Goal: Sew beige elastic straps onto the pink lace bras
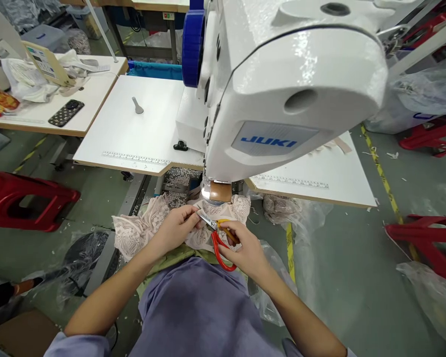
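Observation:
My right hand [248, 248] is closed on scissors [218, 238] with one orange-yellow and one red handle. Their metal blades point up and left, toward my left fingertips. My left hand [179, 224] pinches the edge of a pale pink lace bra [139, 225] that lies over my lap. The lace reaches right, under the sewing machine's head [293, 109]. Whether the blades touch the fabric I cannot tell. Just above both hands sits the machine's foot area [216, 192], with a brown plate and a shiny metal part.
White table tops flank the machine, left [144, 129] and right [312, 173], with printed rulers along their edges. A phone [66, 113] lies on the farther left table. Red stools [29, 198] stand on the floor at both sides. A bundle of lace [282, 208] hangs at right.

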`<state>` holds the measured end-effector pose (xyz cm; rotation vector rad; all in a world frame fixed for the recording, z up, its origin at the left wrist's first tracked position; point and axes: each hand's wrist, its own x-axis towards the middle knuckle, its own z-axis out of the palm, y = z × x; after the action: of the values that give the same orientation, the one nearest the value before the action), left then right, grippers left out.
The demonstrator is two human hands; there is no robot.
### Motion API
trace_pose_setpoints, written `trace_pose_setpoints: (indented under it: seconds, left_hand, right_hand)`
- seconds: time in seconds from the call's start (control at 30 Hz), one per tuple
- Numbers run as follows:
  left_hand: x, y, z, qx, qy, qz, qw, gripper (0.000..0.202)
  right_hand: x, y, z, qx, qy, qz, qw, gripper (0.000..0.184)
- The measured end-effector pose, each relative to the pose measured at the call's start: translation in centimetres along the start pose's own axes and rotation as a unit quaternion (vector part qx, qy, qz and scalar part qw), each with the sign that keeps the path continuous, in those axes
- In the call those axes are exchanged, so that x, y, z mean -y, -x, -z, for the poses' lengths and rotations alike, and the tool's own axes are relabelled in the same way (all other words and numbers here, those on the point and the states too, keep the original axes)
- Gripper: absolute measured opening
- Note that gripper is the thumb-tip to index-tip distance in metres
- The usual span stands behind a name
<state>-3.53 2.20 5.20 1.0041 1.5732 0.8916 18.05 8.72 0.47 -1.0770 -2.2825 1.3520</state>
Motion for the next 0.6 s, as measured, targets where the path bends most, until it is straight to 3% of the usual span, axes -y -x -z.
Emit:
trace_pose_setpoints:
  seconds: [0.23, 0.43, 0.6]
  left_hand:
    - [0.5, -0.4, 0.0, -0.024, -0.031, -0.003, 0.999, 0.034]
    - [0.0, -0.7, -1.0, -0.025, -0.06, -0.044, 0.997, 0.03]
    - [-0.1, -0.8, -1.7, -0.045, -0.064, -0.025, 0.997, 0.027]
  right_hand:
    - [-1.0, 0.9, 0.5, 0.009, -0.036, -0.059, 0.998, 0.029]
    - [-1.2, 1.5, 1.8, 0.031, -0.043, -0.054, 0.997, 0.031]
    - [-0.7, 0.9, 1.5, 0.018, -0.048, -0.042, 0.998, 0.034]
